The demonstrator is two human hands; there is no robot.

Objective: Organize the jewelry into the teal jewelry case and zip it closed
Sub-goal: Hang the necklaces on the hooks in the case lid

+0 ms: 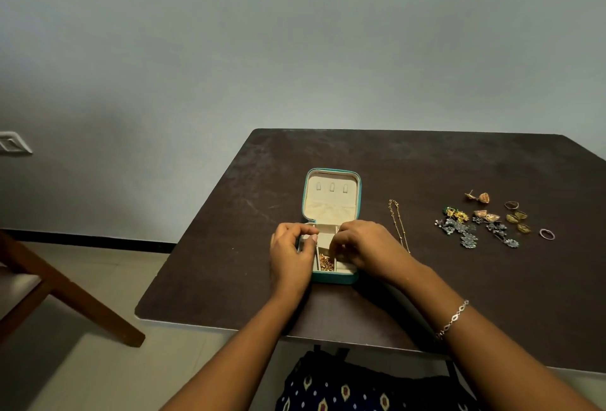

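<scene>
Teal outside and cream inside, the rectangular jewelry case (335, 278) lies open on the dark brown surface (249, 279), its lid (331, 210) laid back flat away from the person, with three small loops near its far edge. In the head view both hands are at the divided tray. The left hand (290, 251) sits at the tray's left side, its fingers (303, 230) curled with the thumb pressed to them, pinching the case's left edge. The right hand (365, 246) reaches in from the right with its fingers (342, 240) bent down into the compartments; their tips are hidden, so whether they hold anything cannot be told. A tangle of gold-coloured jewelry (326, 262) lies in a near middle compartment. A thin gold chain (397, 223) lies stretched out just right of the case. Well apart, further right, lies a loose cluster of silver and gold earrings and rings (482, 222), with a single silver ring (547, 234) at its right end. A silver link bracelet (454, 318) circles the right wrist
</scene>
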